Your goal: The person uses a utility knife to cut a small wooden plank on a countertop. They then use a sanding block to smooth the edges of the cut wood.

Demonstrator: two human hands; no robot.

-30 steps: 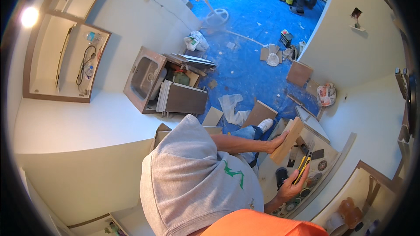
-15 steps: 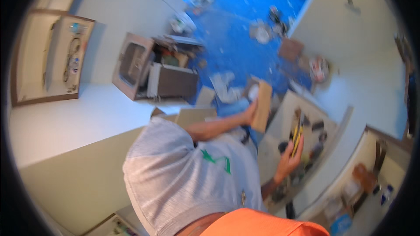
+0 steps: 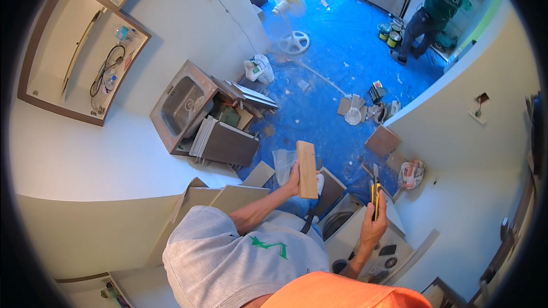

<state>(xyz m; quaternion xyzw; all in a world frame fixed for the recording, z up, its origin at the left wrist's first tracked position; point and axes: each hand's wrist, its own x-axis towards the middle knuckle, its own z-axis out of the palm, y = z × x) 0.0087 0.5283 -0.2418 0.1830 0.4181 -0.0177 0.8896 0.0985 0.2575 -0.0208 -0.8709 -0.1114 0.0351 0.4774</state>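
Note:
My left hand [image 3: 293,182] grips a short light-brown wooden board [image 3: 307,166] by its left edge, holding it upright in front of my body. To the right of it, my right hand [image 3: 374,227] is closed round a yellow and black utility knife [image 3: 375,197]. The knife points up and away from me, with a thin grey blade at its far end. Board and knife are apart. Below the right hand is a pale worktop [image 3: 349,229] with dark round items on it.
On the left, a sink unit [image 3: 185,105] stands tilted beside stacked panels [image 3: 228,144]. Blue sheeting [image 3: 319,102] covers the floor, with scraps, a white bag [image 3: 260,69] and a pedestal fan [image 3: 290,20]. A person in a green shirt [image 3: 440,3] works at the far right.
My view has swung up, bringing the fan and a co-worker into sight. Both hands keep their hold; the knife now stands more upright, and the board appears farther left.

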